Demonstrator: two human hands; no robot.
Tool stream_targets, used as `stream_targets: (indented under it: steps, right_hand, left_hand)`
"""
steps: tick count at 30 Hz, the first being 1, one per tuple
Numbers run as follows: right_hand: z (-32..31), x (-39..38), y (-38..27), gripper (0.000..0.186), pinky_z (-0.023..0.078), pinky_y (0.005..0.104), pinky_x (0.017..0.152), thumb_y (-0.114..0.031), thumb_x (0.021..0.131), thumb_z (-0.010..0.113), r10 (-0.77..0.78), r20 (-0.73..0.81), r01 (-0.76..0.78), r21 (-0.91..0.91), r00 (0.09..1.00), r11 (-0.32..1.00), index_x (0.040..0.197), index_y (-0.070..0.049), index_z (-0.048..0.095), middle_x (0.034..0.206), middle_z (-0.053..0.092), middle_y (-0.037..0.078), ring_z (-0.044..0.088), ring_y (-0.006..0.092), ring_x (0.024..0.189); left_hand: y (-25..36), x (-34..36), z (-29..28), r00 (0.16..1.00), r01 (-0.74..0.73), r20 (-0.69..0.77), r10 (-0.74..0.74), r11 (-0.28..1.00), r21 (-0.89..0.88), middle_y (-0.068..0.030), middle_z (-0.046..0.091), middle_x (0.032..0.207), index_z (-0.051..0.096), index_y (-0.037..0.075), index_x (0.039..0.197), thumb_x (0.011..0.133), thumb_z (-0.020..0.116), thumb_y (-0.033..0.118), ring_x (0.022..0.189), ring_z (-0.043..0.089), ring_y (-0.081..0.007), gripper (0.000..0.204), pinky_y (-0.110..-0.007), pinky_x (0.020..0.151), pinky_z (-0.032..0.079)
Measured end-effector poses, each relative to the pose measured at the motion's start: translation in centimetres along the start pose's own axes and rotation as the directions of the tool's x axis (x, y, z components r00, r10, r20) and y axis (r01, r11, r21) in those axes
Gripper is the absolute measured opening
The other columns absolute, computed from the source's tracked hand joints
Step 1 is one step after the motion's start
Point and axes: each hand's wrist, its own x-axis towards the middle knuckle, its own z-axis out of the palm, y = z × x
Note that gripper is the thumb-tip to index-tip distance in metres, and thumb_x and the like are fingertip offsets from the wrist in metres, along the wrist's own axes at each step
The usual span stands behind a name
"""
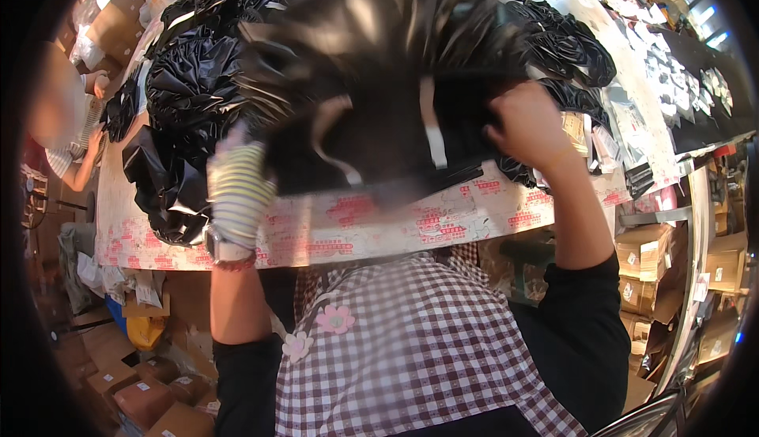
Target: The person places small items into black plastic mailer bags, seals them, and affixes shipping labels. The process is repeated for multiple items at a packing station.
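A wide piece of shiny black gathered fabric (356, 50) is stretched between my hands over the table, its top smeared by motion. Two pale strips hang on its dark underside. My right hand (528, 125), bare, is closed on its right edge. At the left edge is my left hand (237, 176), in a yellow-and-grey striped glove; its fingertips are blurred, but they appear to grip the fabric. More bunched black fabric (194, 81) lies in a heap beside my left hand.
The table (340, 235) has a pale covering with red print. Another black bundle (569, 46) lies at the right, near flat plastic packets (605, 148). A person (71, 129) stands at the far left. Cardboard boxes (146, 397) lie below left; others (644, 255) are stacked at right.
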Motion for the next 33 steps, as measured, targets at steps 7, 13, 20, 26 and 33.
stream_targets:
  steps: [7,13,20,26,33]
  right_hand:
    - [7.7,-3.4,-8.0,0.041,0.047,0.0458,0.107,-0.025,0.086,0.074,-0.124,-0.378,0.281,0.395,0.917,0.874,0.119,-0.002,0.067,0.125,0.067,0.018,0.064,0.0355,0.116]
    - [9.2,-7.0,-9.8,0.056,0.04,0.0478,0.116,-0.026,0.09,0.076,-0.1,-0.239,0.24,0.679,0.966,0.693,0.137,0.001,0.061,0.146,0.057,0.02,0.054,0.0336,0.136]
    - [7.9,-15.3,5.5,0.057,0.053,0.0387,0.099,-0.018,0.082,0.086,0.497,-0.048,-0.375,0.595,0.866,0.711,0.132,-0.002,0.066,0.124,0.071,0.017,0.067,0.0323,0.116]
    - [7.3,-17.1,6.7,0.054,0.054,0.0385,0.098,-0.016,0.084,0.084,0.487,0.206,-0.493,0.641,0.849,0.588,0.134,-0.002,0.066,0.122,0.073,0.017,0.07,0.0322,0.111]
    - [8.7,-17.2,8.0,0.035,0.058,0.0378,0.086,-0.001,0.089,0.072,0.287,-0.033,-0.238,0.476,0.957,0.847,0.124,-0.004,0.071,0.107,0.077,0.015,0.074,0.0343,0.098]
  left_hand:
    - [7.8,-2.7,4.1,0.968,-0.172,-0.212,0.138,0.973,-0.152,-0.0217,0.048,0.154,0.07,0.011,0.13,0.086,0.073,0.016,0.141,0.044,-0.0435,0.044,-0.055,0.116,0.036]
    - [10.7,-4.9,7.4,0.867,-0.477,-0.017,0.497,0.822,-0.311,-0.0222,0.04,0.16,0.049,0.007,0.152,0.084,0.076,0.043,0.148,0.037,-0.0431,0.081,-0.059,0.125,0.021]
    - [10.4,-5.4,8.9,0.854,-0.442,0.114,0.508,0.822,-0.359,-0.0219,0.03,0.168,0.038,0.006,0.159,0.085,0.075,0.047,0.155,0.027,-0.0425,0.093,-0.057,0.127,0.014]
    - [10.8,-5.4,8.9,0.866,-0.446,0.055,0.496,0.819,-0.361,-0.0224,0.037,0.164,0.043,0.006,0.157,0.081,0.079,0.043,0.149,0.036,-0.0434,0.092,-0.059,0.125,0.019]
    - [10.8,-5.6,8.9,0.871,-0.443,0.056,0.489,0.828,-0.344,-0.0222,0.036,0.164,0.042,0.006,0.157,0.081,0.078,0.045,0.15,0.034,-0.0433,0.092,-0.059,0.126,0.016]
